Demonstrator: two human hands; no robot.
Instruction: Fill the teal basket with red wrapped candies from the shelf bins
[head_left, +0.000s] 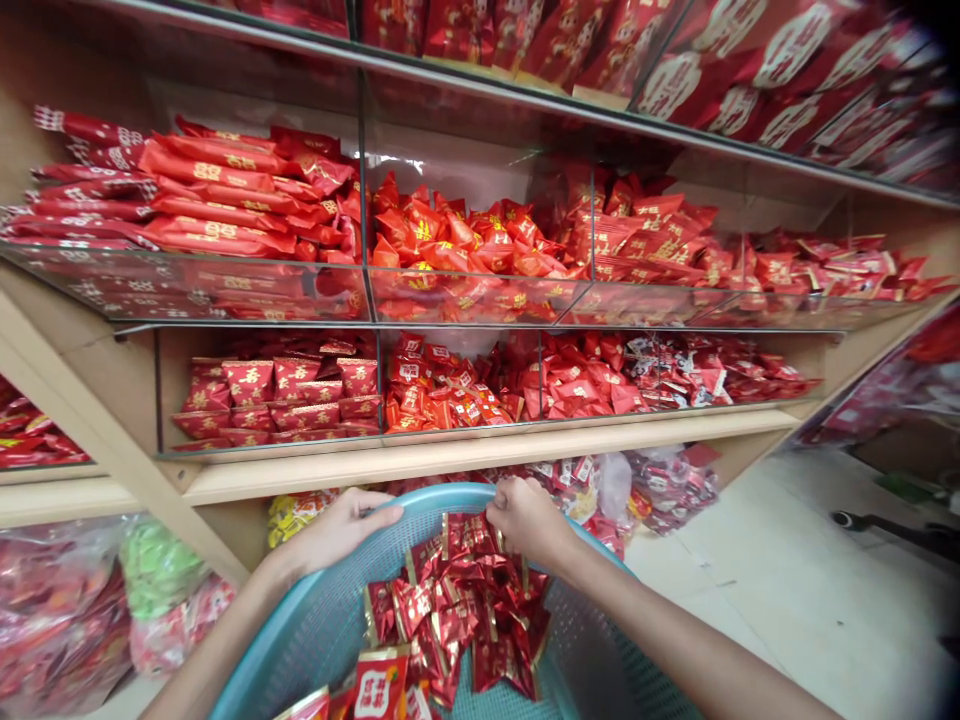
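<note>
A blue-green plastic basket (300, 640) with perforated walls is in front of me, below the shelves. Inside it lies a loose heap of small red snack packets (450, 610) with gold edges. My left hand (345, 528) holds the far left part of the rim, thumb over the edge and the other fingers partly hidden outside. On the far right part of the rim, my right hand (527, 518) is closed, its knuckles up and fingertips curled out of sight just above the packets.
Above the basket, glass-fronted shelves hold red packets (285, 395) in divided compartments, with long red packets (225, 190) on the tier above. Filled plastic bags (60, 620) lie at the lower left, others (667, 485) under the shelf. Pale tiled floor (750, 590) shows at right.
</note>
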